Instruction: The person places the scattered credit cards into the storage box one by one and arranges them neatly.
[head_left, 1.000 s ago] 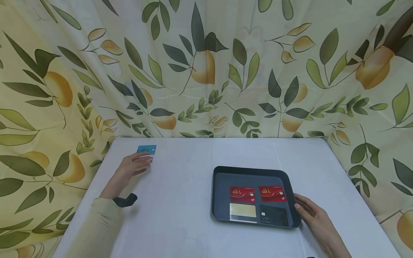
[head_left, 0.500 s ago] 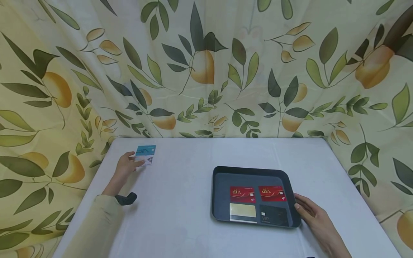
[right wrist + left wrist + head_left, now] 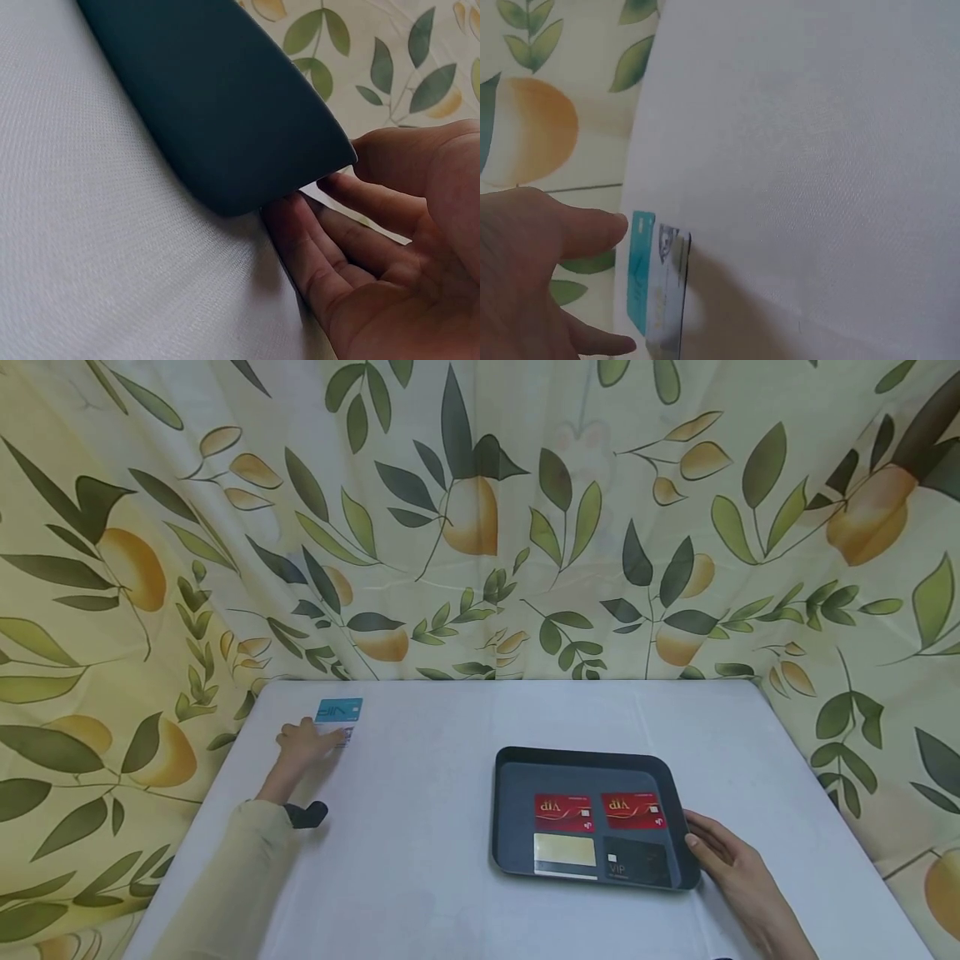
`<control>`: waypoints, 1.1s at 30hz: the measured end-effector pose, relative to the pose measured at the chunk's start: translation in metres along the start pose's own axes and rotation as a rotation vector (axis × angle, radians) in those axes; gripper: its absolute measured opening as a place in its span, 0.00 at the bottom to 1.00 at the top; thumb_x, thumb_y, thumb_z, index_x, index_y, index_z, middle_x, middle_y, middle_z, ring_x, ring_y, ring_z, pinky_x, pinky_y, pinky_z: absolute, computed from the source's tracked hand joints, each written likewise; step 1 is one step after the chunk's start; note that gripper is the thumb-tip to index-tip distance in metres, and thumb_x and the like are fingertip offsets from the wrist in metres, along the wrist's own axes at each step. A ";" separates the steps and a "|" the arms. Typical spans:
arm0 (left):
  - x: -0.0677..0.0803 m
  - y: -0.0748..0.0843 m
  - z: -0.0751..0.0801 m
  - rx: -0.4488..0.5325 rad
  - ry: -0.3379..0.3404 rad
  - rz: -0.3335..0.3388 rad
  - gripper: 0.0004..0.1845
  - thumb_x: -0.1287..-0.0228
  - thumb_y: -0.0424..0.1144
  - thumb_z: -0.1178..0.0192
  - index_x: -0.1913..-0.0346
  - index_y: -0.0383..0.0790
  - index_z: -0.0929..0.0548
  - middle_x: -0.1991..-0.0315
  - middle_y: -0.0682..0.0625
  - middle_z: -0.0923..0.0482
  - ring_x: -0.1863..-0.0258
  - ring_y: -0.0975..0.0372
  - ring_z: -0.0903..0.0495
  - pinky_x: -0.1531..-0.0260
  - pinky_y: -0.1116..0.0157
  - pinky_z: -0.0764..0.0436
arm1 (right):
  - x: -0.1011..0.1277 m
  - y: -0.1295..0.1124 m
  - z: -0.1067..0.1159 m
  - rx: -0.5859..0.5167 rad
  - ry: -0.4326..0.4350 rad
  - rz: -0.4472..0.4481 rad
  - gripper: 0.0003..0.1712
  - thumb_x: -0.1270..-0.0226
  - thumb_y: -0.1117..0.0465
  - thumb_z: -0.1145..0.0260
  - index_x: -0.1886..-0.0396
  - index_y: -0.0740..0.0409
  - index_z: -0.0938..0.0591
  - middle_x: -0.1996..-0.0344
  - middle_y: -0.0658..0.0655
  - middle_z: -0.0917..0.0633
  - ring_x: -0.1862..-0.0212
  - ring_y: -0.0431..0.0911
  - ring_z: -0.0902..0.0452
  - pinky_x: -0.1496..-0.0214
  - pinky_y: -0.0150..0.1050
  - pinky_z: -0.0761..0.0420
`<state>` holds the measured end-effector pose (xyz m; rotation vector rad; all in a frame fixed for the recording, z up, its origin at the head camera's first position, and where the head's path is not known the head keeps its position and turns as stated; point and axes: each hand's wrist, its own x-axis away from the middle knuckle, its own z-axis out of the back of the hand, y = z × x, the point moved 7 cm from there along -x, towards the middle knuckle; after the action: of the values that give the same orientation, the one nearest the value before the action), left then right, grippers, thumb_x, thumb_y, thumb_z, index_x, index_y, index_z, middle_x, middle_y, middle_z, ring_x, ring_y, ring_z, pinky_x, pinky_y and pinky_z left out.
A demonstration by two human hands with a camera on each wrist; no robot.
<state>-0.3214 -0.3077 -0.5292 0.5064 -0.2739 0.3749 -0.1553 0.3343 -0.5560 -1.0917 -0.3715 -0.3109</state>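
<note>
Head view: at 4 o'clock, I am seeing the right hand point(image 3: 738, 868) grasping the tray point(image 3: 577, 772), which is carrying four cards point(image 3: 564, 812). At 8 o'clock, the left hand point(image 3: 302, 747) is showing spread, unclenched fingers at the white card point(image 3: 669, 289); I cannot tell contact. The teal card point(image 3: 639, 274) is adjoining its 12 o'clock side.
</note>
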 end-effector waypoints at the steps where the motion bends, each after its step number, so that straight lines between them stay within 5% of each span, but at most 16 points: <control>1: 0.001 0.001 -0.001 -0.006 0.001 0.008 0.47 0.26 0.57 0.47 0.28 0.14 0.44 0.35 0.16 0.45 0.31 0.28 0.45 0.34 0.35 0.32 | 0.000 0.000 0.000 0.000 -0.001 -0.001 0.50 0.22 0.34 0.43 0.15 0.57 0.47 0.17 0.67 0.43 0.18 0.64 0.46 0.33 0.26 0.24; 6: 0.004 0.005 -0.008 -0.043 0.026 0.020 0.49 0.27 0.60 0.48 0.30 0.13 0.42 0.34 0.17 0.48 0.31 0.30 0.48 0.34 0.33 0.35 | 0.000 0.001 -0.001 -0.003 -0.004 -0.009 0.50 0.23 0.34 0.43 0.15 0.56 0.48 0.17 0.67 0.44 0.18 0.64 0.47 0.24 0.40 0.29; 14: 0.003 0.010 -0.009 -0.100 0.092 -0.014 0.49 0.32 0.57 0.39 0.33 0.11 0.40 0.37 0.16 0.45 0.33 0.28 0.45 0.36 0.31 0.36 | -0.001 0.001 0.000 -0.023 -0.012 -0.020 0.51 0.23 0.34 0.41 0.15 0.55 0.48 0.17 0.66 0.44 0.18 0.63 0.48 0.35 0.23 0.25; 24: -0.004 0.007 -0.003 -0.064 0.031 0.041 0.50 0.34 0.54 0.35 0.31 0.12 0.41 0.34 0.14 0.46 0.31 0.26 0.48 0.32 0.30 0.40 | -0.002 0.000 0.001 -0.024 -0.009 -0.017 0.50 0.23 0.35 0.42 0.15 0.55 0.48 0.17 0.67 0.45 0.18 0.63 0.47 0.35 0.22 0.26; 30: -0.003 0.004 0.000 -0.015 0.066 0.060 0.52 0.37 0.53 0.30 0.30 0.12 0.42 0.38 0.19 0.44 0.35 0.30 0.44 0.35 0.35 0.35 | -0.001 0.001 0.000 -0.029 -0.015 -0.030 0.51 0.22 0.35 0.42 0.14 0.55 0.49 0.16 0.66 0.45 0.17 0.63 0.48 0.22 0.42 0.31; 33: -0.002 0.004 0.002 0.022 0.111 0.054 0.53 0.39 0.51 0.28 0.30 0.12 0.43 0.38 0.20 0.44 0.37 0.32 0.41 0.38 0.37 0.31 | -0.001 0.001 0.000 -0.029 -0.015 -0.030 0.51 0.22 0.35 0.42 0.14 0.55 0.49 0.16 0.66 0.45 0.17 0.63 0.48 0.21 0.45 0.34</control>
<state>-0.3248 -0.3058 -0.5263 0.4986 -0.1765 0.4578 -0.1554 0.3343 -0.5569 -1.1184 -0.3976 -0.3360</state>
